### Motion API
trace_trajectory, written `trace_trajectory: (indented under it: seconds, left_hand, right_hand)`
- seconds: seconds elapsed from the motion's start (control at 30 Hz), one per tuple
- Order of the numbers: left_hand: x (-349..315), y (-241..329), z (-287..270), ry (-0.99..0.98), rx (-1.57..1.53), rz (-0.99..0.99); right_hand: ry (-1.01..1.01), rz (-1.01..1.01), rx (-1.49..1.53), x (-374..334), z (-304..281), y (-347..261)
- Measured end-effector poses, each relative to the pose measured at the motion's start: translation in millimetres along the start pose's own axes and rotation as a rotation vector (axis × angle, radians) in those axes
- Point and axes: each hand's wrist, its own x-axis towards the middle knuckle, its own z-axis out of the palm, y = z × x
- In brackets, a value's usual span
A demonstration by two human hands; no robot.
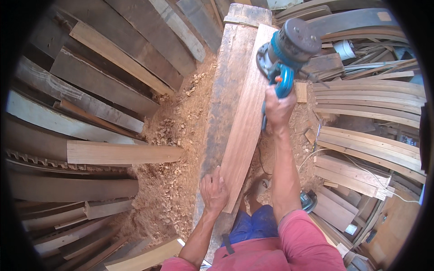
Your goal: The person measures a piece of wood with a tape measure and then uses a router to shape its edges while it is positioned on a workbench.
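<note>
A long reddish-brown board (240,131) lies lengthwise on a worn, dark-stained wooden bench (217,106). My right hand (280,105), arm stretched forward, is wrapped round the teal handle of a wood router (296,43). The router has a round dark grey motor housing, and its base sits at the board's far end, over the right edge. Its bit and cutting point are hidden. Nearer to me, my left hand (214,190) rests on the bench against the board's left edge, fingers laid down and thumb beside the wood.
Wood shavings (165,189) cover the floor left of the bench. Planks (108,81) lean along the left, one pale plank (124,152) jutting toward the bench. Curved timber (368,97) is stacked right. A second teal power tool (308,200) and a pale cable (361,169) lie right.
</note>
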Motion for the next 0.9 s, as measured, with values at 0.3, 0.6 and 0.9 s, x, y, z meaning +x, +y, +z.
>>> trace_trajectory:
  seconds: [0.3, 0.6, 0.9]
  left_hand:
    - [-4.7, 14.1, 11.0, 0.004, -0.027, -0.041]
    - [-6.6, 28.2, 12.2, 0.037, 0.029, -0.051]
    - [-6.2, 24.8, 16.5, 0.055, 0.051, -0.028]
  right_hand:
    - [-0.003, -0.015, 0.062, 67.6, -2.0, 33.8]
    - [-0.138, 0.126, 0.026, -67.7, -61.5, -45.6]
    - [-0.222, 0.403, -0.015, -206.3, -103.0, -98.8]
